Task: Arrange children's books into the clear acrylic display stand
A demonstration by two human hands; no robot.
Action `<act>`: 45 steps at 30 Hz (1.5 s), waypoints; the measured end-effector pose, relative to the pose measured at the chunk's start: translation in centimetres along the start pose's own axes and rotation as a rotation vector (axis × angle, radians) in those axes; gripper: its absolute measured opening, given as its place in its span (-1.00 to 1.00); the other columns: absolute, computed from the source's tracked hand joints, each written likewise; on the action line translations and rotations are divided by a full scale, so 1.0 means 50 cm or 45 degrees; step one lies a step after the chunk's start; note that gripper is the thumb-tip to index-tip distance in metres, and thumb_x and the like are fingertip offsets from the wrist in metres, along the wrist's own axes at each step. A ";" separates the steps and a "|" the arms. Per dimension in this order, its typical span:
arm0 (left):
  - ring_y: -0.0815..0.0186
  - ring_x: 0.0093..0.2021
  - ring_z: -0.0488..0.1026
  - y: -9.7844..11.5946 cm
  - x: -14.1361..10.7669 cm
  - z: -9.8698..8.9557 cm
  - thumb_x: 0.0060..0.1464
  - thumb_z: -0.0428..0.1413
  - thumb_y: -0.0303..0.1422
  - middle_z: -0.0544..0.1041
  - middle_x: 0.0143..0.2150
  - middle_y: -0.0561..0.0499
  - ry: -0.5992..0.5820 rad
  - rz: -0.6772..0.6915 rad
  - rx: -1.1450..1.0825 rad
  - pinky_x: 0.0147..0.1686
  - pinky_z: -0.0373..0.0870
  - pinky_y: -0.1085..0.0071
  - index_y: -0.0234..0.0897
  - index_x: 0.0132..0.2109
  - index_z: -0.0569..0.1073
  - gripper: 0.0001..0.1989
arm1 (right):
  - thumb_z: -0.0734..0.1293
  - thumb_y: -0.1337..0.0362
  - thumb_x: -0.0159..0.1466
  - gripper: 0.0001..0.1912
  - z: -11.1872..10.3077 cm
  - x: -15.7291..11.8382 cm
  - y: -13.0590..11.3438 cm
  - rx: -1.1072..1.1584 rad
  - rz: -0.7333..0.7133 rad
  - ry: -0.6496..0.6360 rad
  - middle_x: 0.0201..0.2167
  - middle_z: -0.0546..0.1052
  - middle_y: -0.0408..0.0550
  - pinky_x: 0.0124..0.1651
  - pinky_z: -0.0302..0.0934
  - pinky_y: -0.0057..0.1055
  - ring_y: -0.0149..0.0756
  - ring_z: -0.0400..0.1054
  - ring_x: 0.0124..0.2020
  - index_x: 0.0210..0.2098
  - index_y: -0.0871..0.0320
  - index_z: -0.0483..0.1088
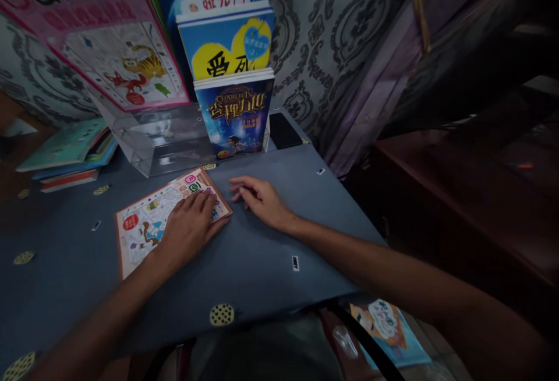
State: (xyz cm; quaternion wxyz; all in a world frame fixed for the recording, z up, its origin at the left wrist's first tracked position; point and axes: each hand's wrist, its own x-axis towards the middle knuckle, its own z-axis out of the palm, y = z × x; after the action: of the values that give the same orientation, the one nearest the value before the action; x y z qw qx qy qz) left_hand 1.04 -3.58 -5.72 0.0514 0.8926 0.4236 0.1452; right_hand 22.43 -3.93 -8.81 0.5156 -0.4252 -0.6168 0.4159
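Observation:
A thin book (146,226) with an orange-edged cover and a drawn puzzle picture lies on the grey-blue table. Across its right part rests my left hand (190,221), palm down with the fingers laid over the cover and the thumb near the book's edge. Just right of the book, my right hand (264,200) is over the table, its fingers loosely bent and a little apart with nothing in them. A small gap separates it from the book.
Behind stands a clear acrylic rack (140,142) with upright books, including a pink one (109,37), a yellow-and-blue one (227,43) and a dark blue one (238,116). A black flat object (285,130) lies beside it. Stacked books (70,148) sit left. Another book (388,334) lies below the table.

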 end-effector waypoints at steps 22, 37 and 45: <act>-0.01 0.03 0.62 0.026 0.000 0.004 0.41 -0.10 -0.34 0.66 0.02 -0.27 0.237 0.308 0.569 -0.11 0.63 0.16 -0.44 -0.01 0.59 -0.61 | 0.17 0.44 0.37 -0.59 0.000 -0.005 -0.021 -0.047 0.090 -0.183 -0.34 0.58 -0.13 -0.30 0.34 -0.50 -0.45 0.48 -0.41 0.17 0.17 0.36; -0.01 0.10 0.58 0.031 -0.001 0.002 0.41 -0.13 -0.33 0.63 0.07 -0.28 0.130 0.233 0.577 -0.03 0.60 0.14 -0.44 0.04 0.58 -0.58 | 0.17 0.44 0.36 -0.61 -0.001 -0.008 -0.028 -0.108 0.104 -0.137 -0.35 0.56 -0.17 -0.33 0.32 -0.51 -0.50 0.43 -0.51 0.13 0.17 0.39; -0.05 0.16 0.54 0.033 -0.005 0.001 0.38 -0.04 -0.25 0.59 0.14 -0.31 0.057 0.174 0.545 0.00 0.59 0.10 -0.42 0.10 0.55 -0.60 | 0.19 0.45 0.38 -0.62 -0.001 -0.014 -0.038 -0.304 0.088 -0.126 -0.39 0.58 -0.17 -0.36 0.27 -0.48 -0.50 0.34 -0.59 0.14 0.16 0.40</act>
State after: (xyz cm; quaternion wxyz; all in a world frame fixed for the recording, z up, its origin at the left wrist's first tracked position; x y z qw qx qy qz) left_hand 2.12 -4.81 -5.49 -0.1585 0.9063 0.3845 0.0748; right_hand 22.37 -5.16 -7.20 0.4156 -0.4836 -0.6715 0.3775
